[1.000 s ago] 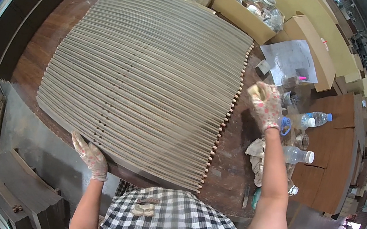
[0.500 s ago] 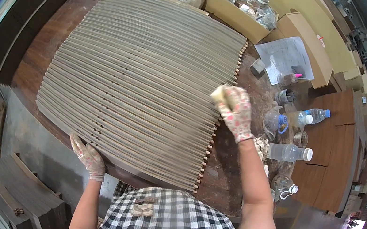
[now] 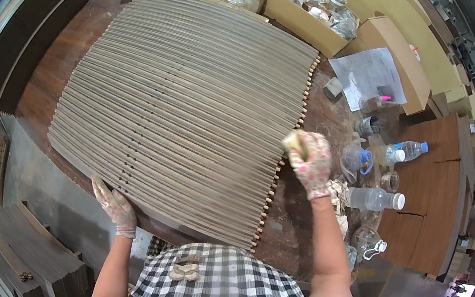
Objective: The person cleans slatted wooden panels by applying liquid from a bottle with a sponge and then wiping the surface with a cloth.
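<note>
Since the earlier frames your right hand (image 3: 309, 162) has come leftward from the clutter of bottles to the right edge of the row of wooden slats (image 3: 182, 109), fingers curled around a small pale pad (image 3: 295, 140) pressed against the slat ends. Your left hand (image 3: 114, 204) stays where it was, flat and spread open on the near edge of the slats, gripping nothing. From the head view, those slats cover most of the counter (image 3: 299, 231). Much of the pad is hidden inside your glove, so you cannot tell its shape. Plastic bottles (image 3: 374, 198) lie just right; cardboard boxes (image 3: 306, 20) beyond hold contents too small to make out.
</note>
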